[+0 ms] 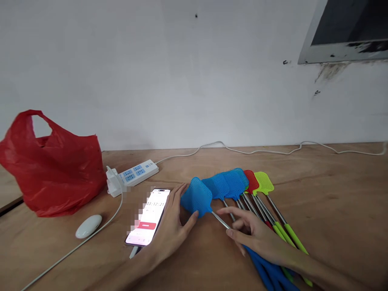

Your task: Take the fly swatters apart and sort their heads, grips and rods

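Note:
A blue fly swatter [197, 197] with a mesh head and metal shaft lies slantwise between my hands. My left hand [172, 220] grips its head, fingers along the left edge and thumb at the lower edge. My right hand [250, 232] closes thumb and fingers on the shaft; part of the handle is hidden beneath it. Just beyond, overlapping blue swatters [220, 186] fan out beside a red swatter [251, 180] and yellow-green swatters [264, 182]. Their shafts run toward the lower right, and several handles pass under my right forearm.
A lit phone [153, 212] with a timer lies against my left hand. Behind it are a white power strip [136, 176] and its cable [218, 142] along the wall. A red plastic bag [57, 169] and a white mouse [89, 226] occupy the wooden table's [342, 210] left side.

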Tool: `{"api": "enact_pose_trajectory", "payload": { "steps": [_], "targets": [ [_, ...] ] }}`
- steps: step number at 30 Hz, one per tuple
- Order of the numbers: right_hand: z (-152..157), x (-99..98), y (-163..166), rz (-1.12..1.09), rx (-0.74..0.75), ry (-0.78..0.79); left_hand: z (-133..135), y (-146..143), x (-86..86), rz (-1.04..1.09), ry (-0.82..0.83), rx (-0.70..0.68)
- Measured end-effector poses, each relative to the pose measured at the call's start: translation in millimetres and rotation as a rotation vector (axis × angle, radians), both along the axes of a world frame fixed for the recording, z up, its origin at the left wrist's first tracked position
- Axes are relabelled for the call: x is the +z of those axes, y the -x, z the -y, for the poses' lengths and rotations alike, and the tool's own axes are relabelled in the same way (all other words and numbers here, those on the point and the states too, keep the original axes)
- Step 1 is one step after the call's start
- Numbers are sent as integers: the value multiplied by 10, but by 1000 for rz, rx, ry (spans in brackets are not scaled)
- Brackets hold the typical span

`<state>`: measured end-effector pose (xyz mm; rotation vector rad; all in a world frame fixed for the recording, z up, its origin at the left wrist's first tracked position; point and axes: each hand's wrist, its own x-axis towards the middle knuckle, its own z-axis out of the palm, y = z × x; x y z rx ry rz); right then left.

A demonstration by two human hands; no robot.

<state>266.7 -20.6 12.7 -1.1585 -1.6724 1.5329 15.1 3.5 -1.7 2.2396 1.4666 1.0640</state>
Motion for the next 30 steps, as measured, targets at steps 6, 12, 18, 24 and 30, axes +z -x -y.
{"api": "enact_pose_trajectory", "payload": {
  "steps": [6,12,18,24,30],
  "targets": [
    [-56,-55,-33,286,-134,-377,45,5,12,-75,-5,-18],
    [-14,-19,-16,544,-85,-738,60,-27,3,-136,81,-121],
    [10,-53,-5,608,-78,-857,69,-28,-16,-201,55,-169],
    [-28,-32,-28,613,-62,-864,80,-17,13,-261,95,-178],
    [-98,-36,-84,632,-74,-861,68,-10,14,-311,104,-201]
  ]
}}
